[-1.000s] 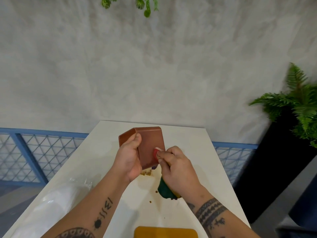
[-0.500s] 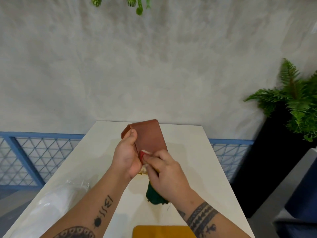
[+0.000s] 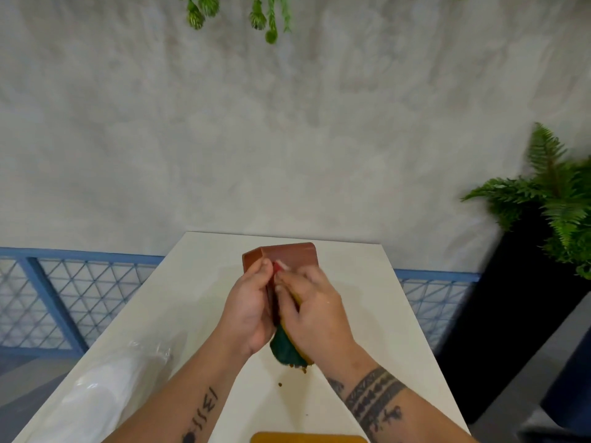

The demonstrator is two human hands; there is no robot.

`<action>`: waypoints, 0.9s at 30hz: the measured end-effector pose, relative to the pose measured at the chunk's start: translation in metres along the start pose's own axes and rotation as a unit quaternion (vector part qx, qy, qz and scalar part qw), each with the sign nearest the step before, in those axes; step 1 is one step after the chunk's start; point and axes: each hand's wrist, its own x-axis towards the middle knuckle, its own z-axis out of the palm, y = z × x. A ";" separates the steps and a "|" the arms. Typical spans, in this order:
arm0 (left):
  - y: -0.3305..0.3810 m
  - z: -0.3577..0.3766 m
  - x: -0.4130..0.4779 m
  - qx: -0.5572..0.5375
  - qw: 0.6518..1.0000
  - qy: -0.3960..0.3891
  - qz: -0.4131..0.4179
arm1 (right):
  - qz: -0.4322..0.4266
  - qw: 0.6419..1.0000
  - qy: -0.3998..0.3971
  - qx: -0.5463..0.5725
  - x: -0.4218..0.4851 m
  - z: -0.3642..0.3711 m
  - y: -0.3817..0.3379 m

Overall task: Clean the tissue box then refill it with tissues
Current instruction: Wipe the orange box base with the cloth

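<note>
head view: a brown leather-look tissue box (image 3: 287, 255) is held upright above the middle of a white table (image 3: 192, 298), clear of its surface. the box is gripped by the left hand (image 3: 248, 305), whose fingers are curled together round the left edge. the right hand (image 3: 315, 308) is set close against the left one; its fingers are bunched and curled, pinching a green-and-yellow cleaning pad (image 3: 286, 350) whose dark green end hangs below the palm. a small red-and-white tip (image 3: 279, 266) is seen at the right fingertips, pressed to the near face of the box; whether it belongs to the pad cannot be told. a few brown crumbs (image 3: 280, 384) are scattered on the table under the hands. a plastic-wrapped pack of white tissues (image 3: 105, 388) lies along the table's left edge, well apart from the box. a yellow object (image 3: 307, 438) is cut off at the bottom edge. a fern (image 3: 559, 203) in a black planter (image 3: 511, 314) stands to the right, and a blue mesh railing (image 3: 48, 282) runs behind.
</note>
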 end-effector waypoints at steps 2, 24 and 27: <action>0.005 -0.005 0.000 0.010 1.000 0.009 -0.003 | -0.011 1.000 -0.016 -0.001 -0.015 -0.001 0.011; 0.024 -0.011 -0.012 0.036 0.997 0.069 0.020 | 0.042 0.999 0.007 0.028 -0.059 0.004 0.022; 0.034 -0.011 -0.008 0.001 0.998 0.060 0.016 | 0.164 0.984 0.026 0.062 -0.060 0.002 0.019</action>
